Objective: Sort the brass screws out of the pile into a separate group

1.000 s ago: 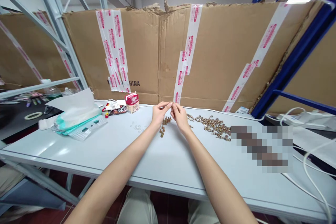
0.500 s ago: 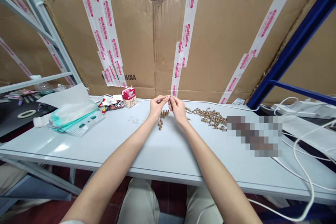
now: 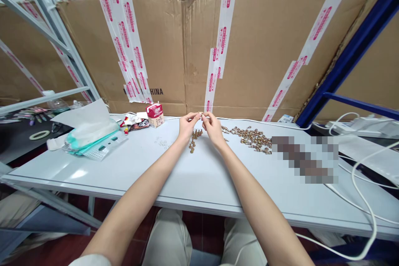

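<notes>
My left hand and my right hand are raised just above the white table, fingertips meeting. Between them is a tiny metal part, too small to identify. Directly beneath my hands stands a small group of brass screws, some upright on their heads. A larger scatter of brass screws lies to the right of my right hand. Left of my left hand are several small pale rings, probably washers.
Farther left are a tissue pack in teal plastic, snack wrappers and a red-and-white carton. A pixelated patch covers the table's right part. A white cable runs along the back, before a taped cardboard sheet.
The whole scene sits a little higher in the view, as my head has tipped down. My hands stay pinched together over the screws, and nothing on the table has visibly moved.
</notes>
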### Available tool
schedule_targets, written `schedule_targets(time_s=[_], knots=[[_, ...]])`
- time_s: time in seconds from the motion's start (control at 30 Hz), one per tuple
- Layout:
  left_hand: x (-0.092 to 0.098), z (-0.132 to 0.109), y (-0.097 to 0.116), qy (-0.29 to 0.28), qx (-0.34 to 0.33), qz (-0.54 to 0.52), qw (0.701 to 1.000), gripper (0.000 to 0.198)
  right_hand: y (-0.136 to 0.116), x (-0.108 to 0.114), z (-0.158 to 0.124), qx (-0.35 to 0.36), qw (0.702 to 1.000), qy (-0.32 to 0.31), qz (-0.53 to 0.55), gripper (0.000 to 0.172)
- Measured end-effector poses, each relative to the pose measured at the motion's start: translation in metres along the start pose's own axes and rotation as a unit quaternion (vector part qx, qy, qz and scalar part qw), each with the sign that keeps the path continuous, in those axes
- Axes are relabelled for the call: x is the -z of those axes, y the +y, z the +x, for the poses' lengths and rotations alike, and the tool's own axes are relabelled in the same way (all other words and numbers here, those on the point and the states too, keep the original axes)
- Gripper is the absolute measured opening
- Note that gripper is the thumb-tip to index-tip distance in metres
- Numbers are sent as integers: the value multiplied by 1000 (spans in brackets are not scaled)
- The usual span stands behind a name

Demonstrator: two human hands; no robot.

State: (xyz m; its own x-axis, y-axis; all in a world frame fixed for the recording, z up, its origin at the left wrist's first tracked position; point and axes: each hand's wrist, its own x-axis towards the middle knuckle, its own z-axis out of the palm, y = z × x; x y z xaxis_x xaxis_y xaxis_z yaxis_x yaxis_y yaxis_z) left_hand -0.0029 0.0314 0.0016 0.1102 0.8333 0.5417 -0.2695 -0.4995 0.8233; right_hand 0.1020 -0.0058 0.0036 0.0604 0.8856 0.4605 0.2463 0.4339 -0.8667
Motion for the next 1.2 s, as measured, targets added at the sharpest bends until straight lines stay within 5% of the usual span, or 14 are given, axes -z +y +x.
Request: schedule_targets(time_s=[0.1, 0.23, 0.57, 0.83, 1.03, 1.1, 1.2], knots=[[-2, 0, 0, -5, -6, 10, 1000, 22, 3, -2, 3, 6, 997, 9, 80, 38], [-1, -1, 0, -11, -3, 20, 1000, 24, 4, -2, 6, -41, 979, -69, 190, 37], [0, 2, 0, 0, -3, 28, 1000, 24, 5, 1, 4, 17, 994, -7, 105, 33], [-1, 3, 1, -35, -4, 58, 998, 26, 0, 10, 6, -67, 977, -86, 182, 31], [24, 14, -9, -114, 20, 184, 976, 42, 15, 55, 4, -95, 990, -72, -77, 33], [39, 20, -13, -132, 13, 256, 957, 45, 23, 79, -3, -114, 959, -84, -246, 35], [58, 27, -14, -178, 8, 369, 912, 35, 28, 112, -19, -180, 864, -123, -453, 35]])
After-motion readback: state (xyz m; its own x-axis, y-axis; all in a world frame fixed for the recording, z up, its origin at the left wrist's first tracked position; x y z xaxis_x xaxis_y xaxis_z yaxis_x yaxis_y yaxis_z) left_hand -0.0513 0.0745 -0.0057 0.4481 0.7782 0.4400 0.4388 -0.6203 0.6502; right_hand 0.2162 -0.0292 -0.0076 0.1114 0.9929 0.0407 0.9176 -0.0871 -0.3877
